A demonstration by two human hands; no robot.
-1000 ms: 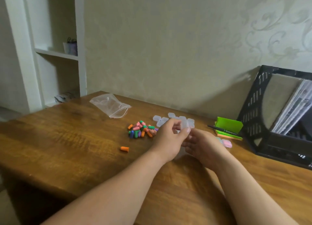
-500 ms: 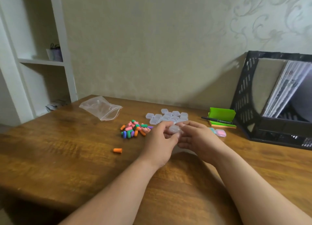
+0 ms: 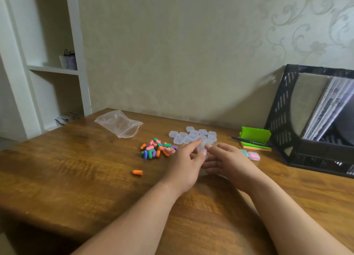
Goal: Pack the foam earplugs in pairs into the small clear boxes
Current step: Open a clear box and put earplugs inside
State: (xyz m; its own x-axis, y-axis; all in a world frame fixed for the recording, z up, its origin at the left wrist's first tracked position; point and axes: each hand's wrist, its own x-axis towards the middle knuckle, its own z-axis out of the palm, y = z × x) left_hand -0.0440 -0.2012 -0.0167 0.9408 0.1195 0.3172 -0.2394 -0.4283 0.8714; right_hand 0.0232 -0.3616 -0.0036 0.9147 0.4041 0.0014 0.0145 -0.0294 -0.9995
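Hands barely shift since a moment ago, left hand (image 3: pixel 183 162) and right hand (image 3: pixel 228 161) both pinching one clear box (image 3: pixel 201 147) at 3 o'clock of the earplug pile (image 3: pixel 158 151), so prying too hard could flick it into the spare boxes (image 3: pixel 182 135) at 12 o'clock

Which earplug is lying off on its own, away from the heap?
The orange earplug, alone on the table, nearer the person and left of the left hand, which pinches a clear box. All the others sit heaped in the colourful pile.
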